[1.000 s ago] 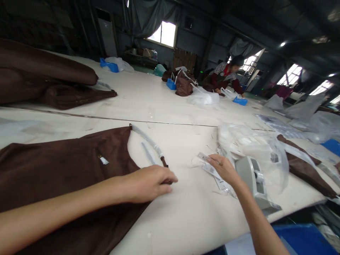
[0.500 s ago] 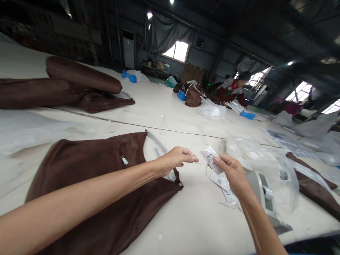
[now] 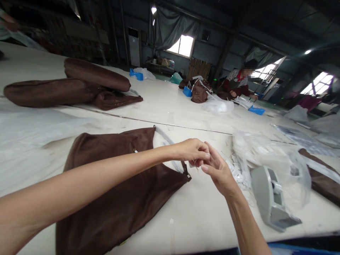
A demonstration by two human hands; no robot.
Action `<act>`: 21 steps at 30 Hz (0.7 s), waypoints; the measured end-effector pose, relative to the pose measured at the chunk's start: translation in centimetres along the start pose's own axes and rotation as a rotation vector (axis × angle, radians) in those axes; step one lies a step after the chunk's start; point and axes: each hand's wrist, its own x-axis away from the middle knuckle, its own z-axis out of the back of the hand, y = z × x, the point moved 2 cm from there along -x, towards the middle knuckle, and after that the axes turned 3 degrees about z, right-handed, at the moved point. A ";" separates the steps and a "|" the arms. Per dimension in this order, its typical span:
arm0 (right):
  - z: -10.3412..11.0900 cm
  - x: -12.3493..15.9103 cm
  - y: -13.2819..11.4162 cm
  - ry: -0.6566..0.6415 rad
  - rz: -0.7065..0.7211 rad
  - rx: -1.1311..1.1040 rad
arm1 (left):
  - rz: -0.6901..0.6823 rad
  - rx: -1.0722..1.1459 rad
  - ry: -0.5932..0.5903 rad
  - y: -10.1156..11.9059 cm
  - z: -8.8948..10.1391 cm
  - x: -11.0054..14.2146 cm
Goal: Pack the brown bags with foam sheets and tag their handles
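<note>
Head view: a white sliver of tag (image 3: 193, 164) shows under the left hand (image 3: 196, 152), its fingers curled; whether they grip it is hidden. Right hand (image 3: 216, 169) sits at those fingertips, half open, thumb apart, nothing visible in it. Beneath the left forearm, a brown bag (image 3: 124, 205) lies on the white table (image 3: 202, 223). Rightward stands a grey tape dispenser (image 3: 261, 194).

Dark wall (image 3: 211, 51), bright window (image 3: 185, 46) beneath grey curtain (image 3: 172, 30), lit ceiling lamp (image 3: 307, 51), wide white table (image 3: 199, 219)
</note>
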 end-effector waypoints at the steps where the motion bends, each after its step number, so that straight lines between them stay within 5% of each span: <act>1: -0.7 -0.5 -0.3 -0.025 0.007 -0.048 | -0.024 -0.046 0.003 0.6 0.0 -0.1; 8: -1.0 -0.5 1.0 0.067 -0.069 -0.164 | -0.012 -0.068 0.049 1.4 0.4 -0.3; 11: 0.6 1.5 1.8 0.108 -0.180 -0.055 | 0.030 -0.062 0.108 -0.8 0.1 -0.5; 17: 3.6 5.2 3.1 0.167 -0.360 0.077 | 0.359 -0.614 0.251 -7.2 -1.0 -0.7; 21: 4.3 6.2 4.5 0.237 -0.397 0.032 | 0.449 -0.693 0.283 -8.9 -2.0 -1.2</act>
